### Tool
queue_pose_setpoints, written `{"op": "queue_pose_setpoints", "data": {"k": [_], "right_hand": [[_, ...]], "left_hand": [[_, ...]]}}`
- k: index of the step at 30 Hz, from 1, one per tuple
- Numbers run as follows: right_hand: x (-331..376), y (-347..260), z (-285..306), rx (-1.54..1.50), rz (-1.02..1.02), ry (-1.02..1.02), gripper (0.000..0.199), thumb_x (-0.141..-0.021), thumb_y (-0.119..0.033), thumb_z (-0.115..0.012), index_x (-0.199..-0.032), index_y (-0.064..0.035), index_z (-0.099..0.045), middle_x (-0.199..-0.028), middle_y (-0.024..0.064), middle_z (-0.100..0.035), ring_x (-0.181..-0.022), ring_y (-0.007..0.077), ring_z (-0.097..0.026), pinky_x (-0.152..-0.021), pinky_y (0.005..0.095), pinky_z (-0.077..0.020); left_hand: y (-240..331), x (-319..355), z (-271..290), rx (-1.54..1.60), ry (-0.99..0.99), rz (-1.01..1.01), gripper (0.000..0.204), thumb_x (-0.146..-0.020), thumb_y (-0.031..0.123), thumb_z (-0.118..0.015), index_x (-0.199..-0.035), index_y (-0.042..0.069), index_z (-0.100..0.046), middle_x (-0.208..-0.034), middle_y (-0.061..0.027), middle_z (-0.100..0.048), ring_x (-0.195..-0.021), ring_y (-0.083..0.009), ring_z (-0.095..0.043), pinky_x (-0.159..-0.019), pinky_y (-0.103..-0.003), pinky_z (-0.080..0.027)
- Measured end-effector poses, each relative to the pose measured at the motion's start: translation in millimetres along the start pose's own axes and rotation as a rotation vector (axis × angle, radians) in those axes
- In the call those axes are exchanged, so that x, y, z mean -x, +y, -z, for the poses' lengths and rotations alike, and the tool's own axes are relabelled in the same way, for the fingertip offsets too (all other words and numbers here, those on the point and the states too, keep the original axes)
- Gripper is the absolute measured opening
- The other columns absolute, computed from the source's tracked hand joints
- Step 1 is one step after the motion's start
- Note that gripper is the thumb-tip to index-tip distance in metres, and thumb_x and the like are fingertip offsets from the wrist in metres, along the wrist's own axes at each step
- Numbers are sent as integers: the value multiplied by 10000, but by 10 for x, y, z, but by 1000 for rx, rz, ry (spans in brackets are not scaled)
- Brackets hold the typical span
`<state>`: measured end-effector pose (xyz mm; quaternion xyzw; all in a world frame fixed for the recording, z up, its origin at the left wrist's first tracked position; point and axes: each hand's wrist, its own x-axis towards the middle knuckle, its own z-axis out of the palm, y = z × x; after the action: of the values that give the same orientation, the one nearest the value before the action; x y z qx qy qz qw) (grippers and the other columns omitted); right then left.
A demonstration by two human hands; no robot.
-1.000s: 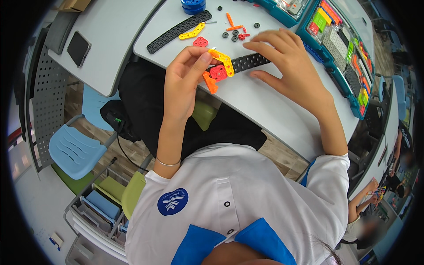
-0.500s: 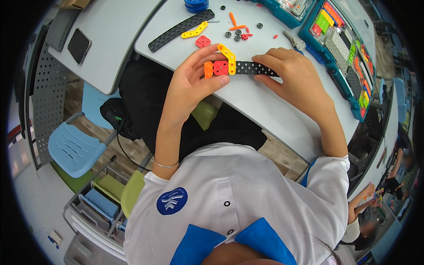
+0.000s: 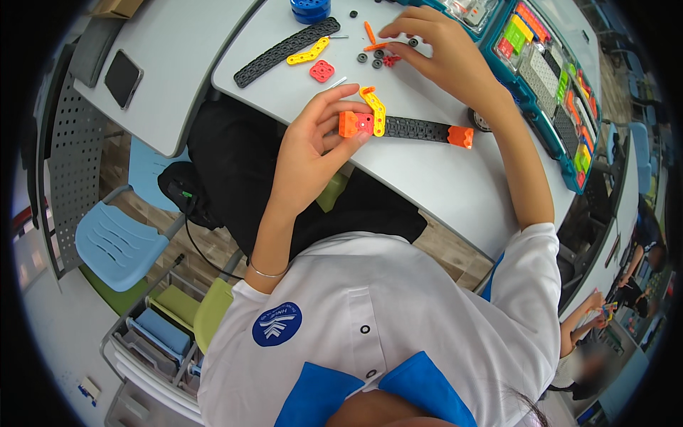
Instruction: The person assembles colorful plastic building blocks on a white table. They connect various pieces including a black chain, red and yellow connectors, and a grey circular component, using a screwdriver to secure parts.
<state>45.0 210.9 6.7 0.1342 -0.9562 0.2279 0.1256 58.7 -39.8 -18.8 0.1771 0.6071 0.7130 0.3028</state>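
Now, right hand (image 3: pixel 441 50): gone from the black bar (image 3: pixel 418 129) to the orange stick (image 3: pixel 370 33), upper centre, fingers parted; contact unclear.
Left hand (image 3: pixel 311 146): pinching the bar's red-and-orange end, centre.
Case (image 3: pixel 571 178): coloured pieces (image 3: pixel 513 33) inside, upper right.
Nearby: black strip (image 3: pixel 284 53), red plate (image 3: pixel 321 71), upper left.
Blocking: right forearm (image 3: pixel 523 156), partly over a dark round thing (image 3: pixel 481 122).

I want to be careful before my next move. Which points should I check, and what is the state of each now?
1. Left hand supports the black strip assembly at its red block: ok.
2. Yellow bent piece stands beside the red block: ok.
3. Orange end piece sits at the strip's far end: ok.
4. Joints are tight: cannot tell.
5. Right hand grips the nearby orange pin: cannot tell.
6. View of the table around the right hand is unblocked: not ok, the hand hides part.
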Motion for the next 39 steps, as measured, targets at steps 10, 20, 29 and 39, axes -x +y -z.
{"op": "queue_pose_setpoints", "data": {"k": [10,20,29,39], "right_hand": [[-19,84,-194,67,58,-2,125,-877,-57,-714,-993,-15,-697,-946,85,-691,-857,218,-693,-740,341,-543],[385,-722,472,-343,-143,-291,144,-886,-90,-700,-992,4,-672,-888,135,-700,-819,275,-684,-719,377,-544],[436,-805,152,-56,63,-142,126,-815,-56,-717,-908,-6,-649,-882,88,-595,-865,268,-623,-723,383,-541],[459,-876,55,211,271,-109,167,-702,-55,-690,-843,8,-627,-924,89,-568,-882,212,-581,-690,318,-535]], "left_hand": [[-64,25,-7,28,21,-28,553,-864,-134,-678,-1372,-66,-472,-1246,-185,-628,-1153,-190,-641,-975,-299,-550],[-150,46,7,61,30,-90,392,-853,-161,-681,-1213,-88,-544,-1234,-198,-645,-1151,-211,-650,-993,-317,-557],[-130,80,-21,67,57,-77,383,-843,-166,-689,-1208,-126,-579,-1198,-206,-665,-1091,-223,-680,-963,-339,-583],[-210,108,-51,48,102,-127,379,-835,-159,-696,-1201,-122,-603,-1148,-189,-690,-1046,-218,-702,-935,-340,-599]]}}
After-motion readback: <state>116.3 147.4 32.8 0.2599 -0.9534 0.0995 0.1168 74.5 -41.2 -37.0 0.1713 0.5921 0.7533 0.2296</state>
